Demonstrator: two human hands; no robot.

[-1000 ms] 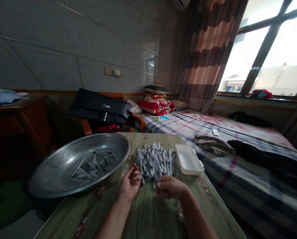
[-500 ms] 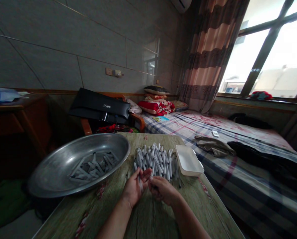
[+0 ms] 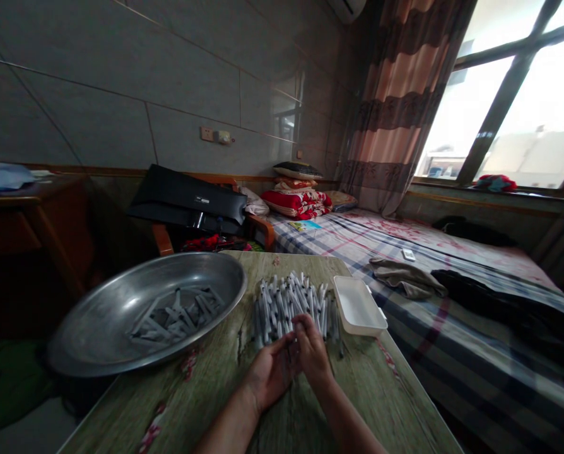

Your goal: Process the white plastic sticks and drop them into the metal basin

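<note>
My left hand (image 3: 273,376) is half curled with its palm turned up, low over the table in front of a pile of slim, translucent white pens (image 3: 291,302) with dark ends. Against its fingers lies my right hand (image 3: 313,353), its fingers bent and held close together. Whatever is between the two hands is hidden and slightly blurred. Beyond the fingertips, the near edge of the pile is partly covered by my right hand. A wide metal basin (image 3: 97,302) on the left holds several loose translucent pen-like pieces (image 3: 178,315).
To the right of the pile stands a white plastic box (image 3: 358,306) with side clips. The wood-patterned table (image 3: 206,403) runs beneath everything. A bed (image 3: 348,239) with clothes (image 3: 400,277) borders it on the right; a chair with a black case (image 3: 192,202) stands behind.
Both hands have come closer together and shifted slightly right. My right hand has risen from a pinch beside the left fingers to lie against them. The slim pen seen in my left hand is now hidden.
</note>
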